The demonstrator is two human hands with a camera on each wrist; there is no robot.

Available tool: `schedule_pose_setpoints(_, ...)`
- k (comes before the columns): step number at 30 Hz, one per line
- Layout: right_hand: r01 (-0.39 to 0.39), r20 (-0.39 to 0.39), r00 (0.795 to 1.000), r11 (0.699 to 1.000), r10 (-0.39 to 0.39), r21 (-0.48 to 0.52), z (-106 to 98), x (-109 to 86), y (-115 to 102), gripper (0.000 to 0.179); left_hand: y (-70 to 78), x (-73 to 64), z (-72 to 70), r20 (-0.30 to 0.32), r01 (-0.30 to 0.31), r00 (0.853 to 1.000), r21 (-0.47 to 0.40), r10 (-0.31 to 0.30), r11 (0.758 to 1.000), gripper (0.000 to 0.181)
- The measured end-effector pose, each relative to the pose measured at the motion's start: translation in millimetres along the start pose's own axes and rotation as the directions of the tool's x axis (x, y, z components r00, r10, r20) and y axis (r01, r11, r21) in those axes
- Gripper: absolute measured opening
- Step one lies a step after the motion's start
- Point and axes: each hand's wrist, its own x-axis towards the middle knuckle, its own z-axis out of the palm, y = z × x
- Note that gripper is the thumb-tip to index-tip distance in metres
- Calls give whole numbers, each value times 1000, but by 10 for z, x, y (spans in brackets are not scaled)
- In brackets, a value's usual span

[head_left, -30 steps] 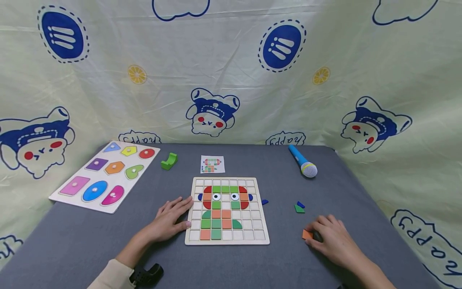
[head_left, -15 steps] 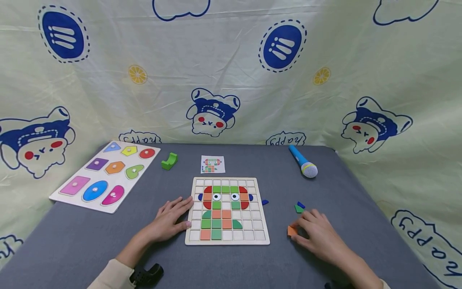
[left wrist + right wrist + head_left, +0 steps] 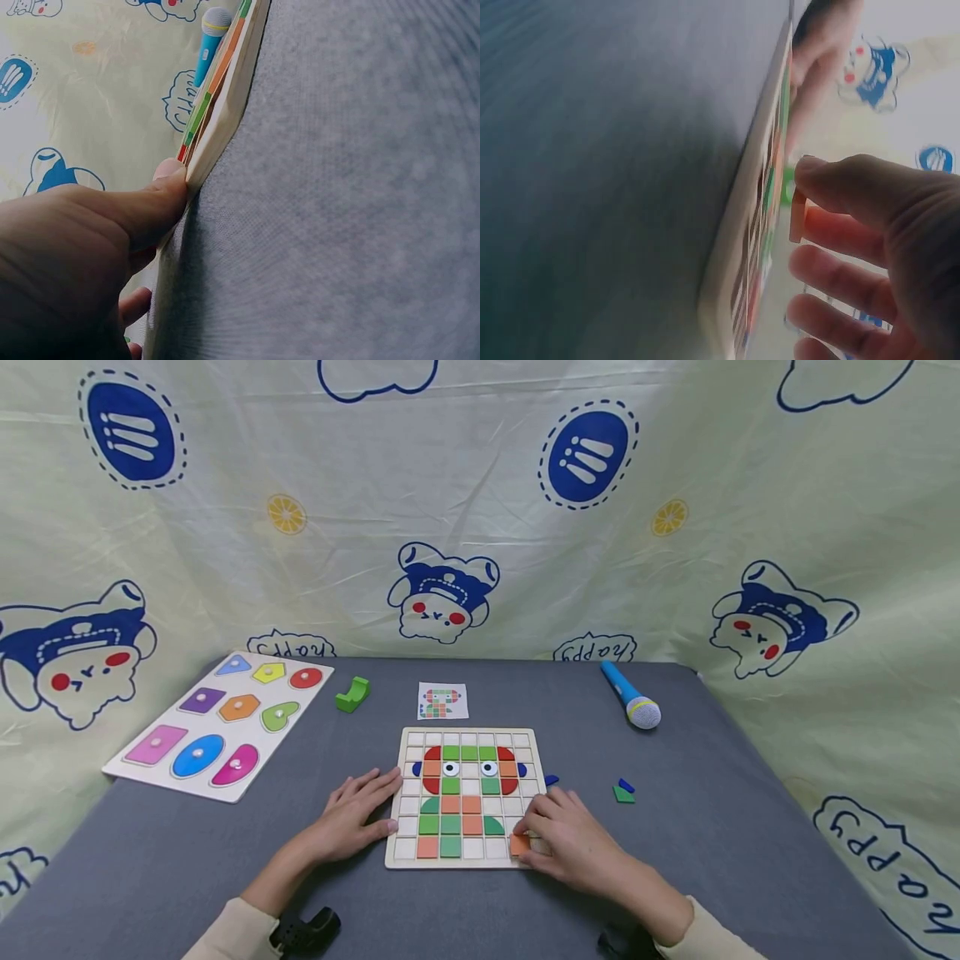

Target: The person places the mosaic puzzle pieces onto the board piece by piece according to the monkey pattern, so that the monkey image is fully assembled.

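A wooden grid board point(image 3: 528, 743) lies mid-table, with red, green, orange and blue tiles and two eye tiles set in some of its squares. My left hand point(image 3: 356, 814) rests at the board's left edge, fingers extended; in the left wrist view the thumb point(image 3: 161, 199) touches that edge. Over the board's lower right squares, my right hand point(image 3: 570, 843) pinches an orange square tile point(image 3: 519, 845) between thumb and finger. The right wrist view shows this orange tile point(image 3: 798, 217) held on edge, raised above the board's surface.
A small picture card point(image 3: 442, 702) lies behind the board. Right of it are a green tile point(image 3: 623, 795), a blue tile point(image 3: 626, 785) and a blue microphone point(image 3: 630, 697). At left sit a shape puzzle point(image 3: 251, 777) and a green arched block point(image 3: 352, 695).
My right hand has carried the orange tile leftward from the table's right side to over the board's lower right. My left hand has stayed at the board's left edge.
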Motion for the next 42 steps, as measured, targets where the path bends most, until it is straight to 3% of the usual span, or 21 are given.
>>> schedule_pose_setpoints(7, 72, 19, 997, 997, -72, 4, 107, 216, -205, 23, -2, -1, 4, 0, 1, 1000, 2, -1, 1000, 64)
schedule_pose_setpoints(16, 72, 31, 997, 997, -71, -11, 179, 369, -303, 22, -3, 2, 7, -6, -3, 1000, 7, 3, 1000, 64)
schedule_pose_setpoints(34, 104, 33, 994, 994, -103, -33, 212, 402, -322, 21, -2, 3, 3, -6, -12, 1000, 7, 12, 1000, 64)
schedule_pose_setpoints(42, 66, 30, 997, 998, -66, -6, 180, 362, -276, 19, -2, 5, 3, 2, -8, 1000, 6, 8, 1000, 64)
